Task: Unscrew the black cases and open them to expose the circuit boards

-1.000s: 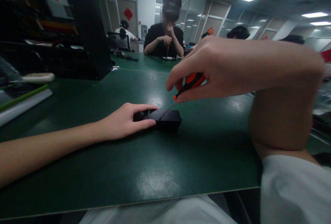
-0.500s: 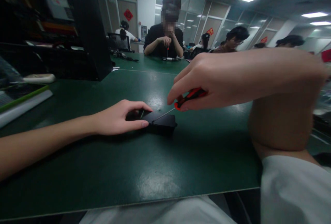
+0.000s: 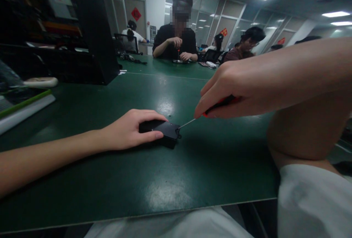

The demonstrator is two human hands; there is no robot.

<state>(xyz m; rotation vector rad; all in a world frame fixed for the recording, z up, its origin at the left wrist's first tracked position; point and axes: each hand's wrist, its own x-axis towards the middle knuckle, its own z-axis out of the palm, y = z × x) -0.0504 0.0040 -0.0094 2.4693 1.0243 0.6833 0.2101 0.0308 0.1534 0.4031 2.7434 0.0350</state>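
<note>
At box corner now, screwdriver tip, formerly on top

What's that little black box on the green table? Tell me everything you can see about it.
The black box is small, flat and rectangular, with a smooth, slightly glossy top that looks like plastic. It lies flat on the green table. The left hand covers its left end, thumb along the near edge and fingers over the top. At its right end, the thin metal tip of a red-handled screwdriver, held in the right hand, meets a small tab at the corner. Its underside is hidden.
</note>
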